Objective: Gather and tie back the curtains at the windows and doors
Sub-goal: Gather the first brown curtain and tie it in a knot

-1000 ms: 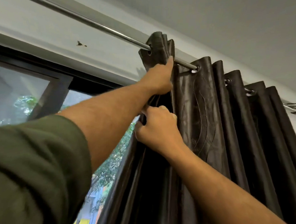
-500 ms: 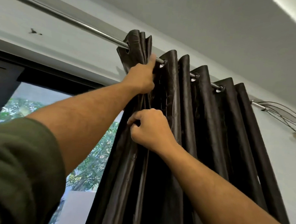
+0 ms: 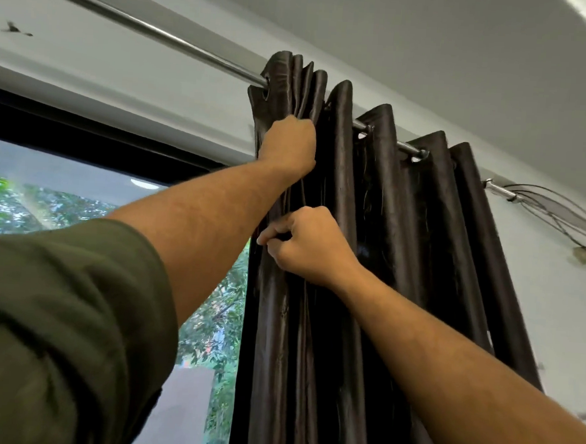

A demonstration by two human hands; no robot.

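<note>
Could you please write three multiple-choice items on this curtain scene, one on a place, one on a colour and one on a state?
1. Where does the left hand grip the curtain?
A. just below the rod
B. at the hem
C. on the window glass

2. What colour is the curtain?
A. white
B. dark brown
C. red

3. What is the right hand doing?
A. hanging idle
B. pressing flat on the wall
C. gripping bunched folds

Answers: 1 A, the fist sits right under the eyelets on the rod; 2 B, the glossy cloth is dark brown throughout; 3 C, its fingers are curled round gathered pleats below the left hand.
</note>
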